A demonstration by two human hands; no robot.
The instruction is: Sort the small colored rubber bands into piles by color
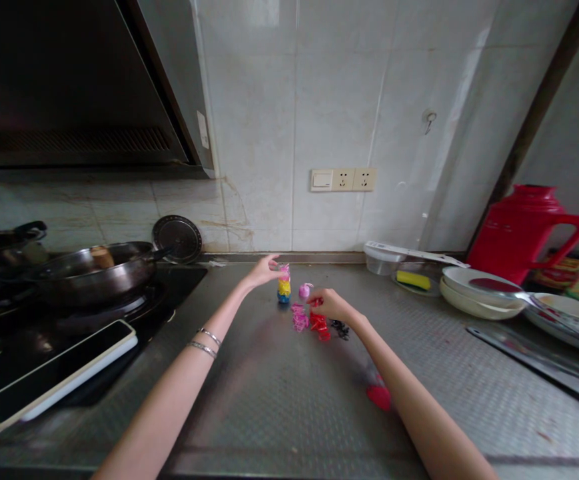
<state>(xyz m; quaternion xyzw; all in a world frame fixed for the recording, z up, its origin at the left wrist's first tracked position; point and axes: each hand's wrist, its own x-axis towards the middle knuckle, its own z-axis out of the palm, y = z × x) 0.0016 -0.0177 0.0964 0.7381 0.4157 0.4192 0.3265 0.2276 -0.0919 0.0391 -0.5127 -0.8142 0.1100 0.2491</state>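
Observation:
A small clear bottle stands upright on the counter, filled in layers of blue, yellow and pink. My left hand is at its top, thumb and fingers about the mouth. To the right, my right hand is closed in a pinch above a pile of small red rubber bands, with a bit of red showing at the fingertips. Pink rubber bands lie left of the red ones, black rubber bands to the right. A round pink cap sits between bottle and right hand.
On the left are a phone, a frying pan on the stove and a dark round disc against the wall. A red object lies by my right forearm. Bowls, a knife and a red thermos stand right.

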